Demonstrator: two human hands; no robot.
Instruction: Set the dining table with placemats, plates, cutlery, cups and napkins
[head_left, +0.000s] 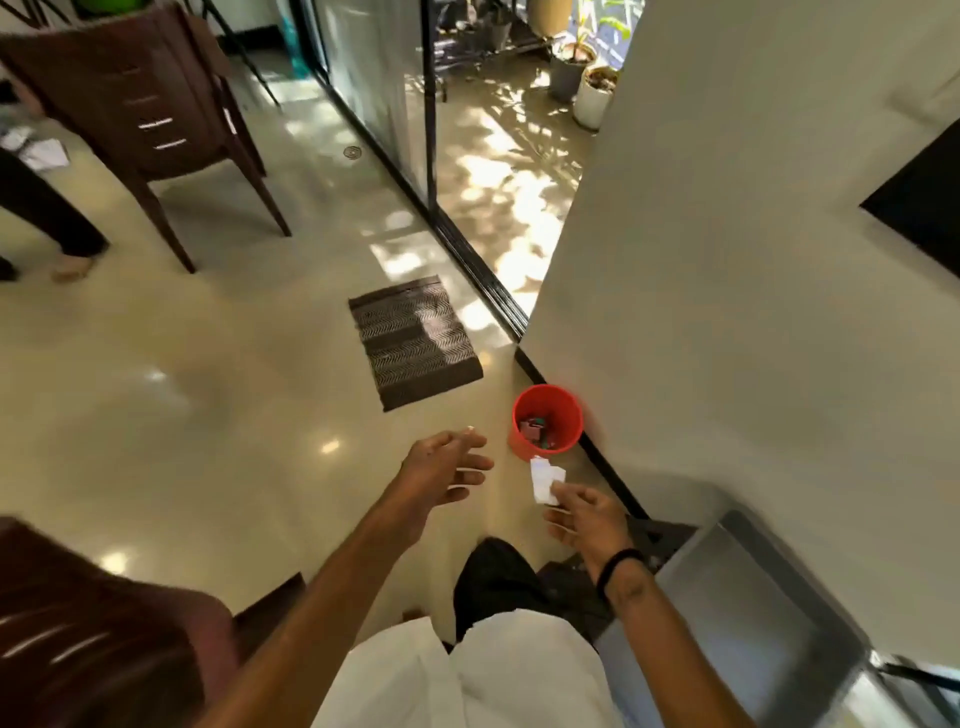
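Observation:
I am looking down at a shiny floor, away from any table. My right hand (584, 514) pinches a small piece of white paper (544, 483) between thumb and fingertips, just in front of a red bin (546, 418) that stands against the wall. The bin holds a few scraps. My left hand (447, 467) hovers open beside it to the left, fingers spread, holding nothing. No placemats, plates, cutlery or cups are in view.
A dark woven floor mat (413, 340) lies before the sliding glass door (395, 104). A brown chair (150, 114) stands at the far left, another chair back (88, 623) at the near left. A person's leg (47, 208) shows far left. A metal surface (748, 613) sits at right.

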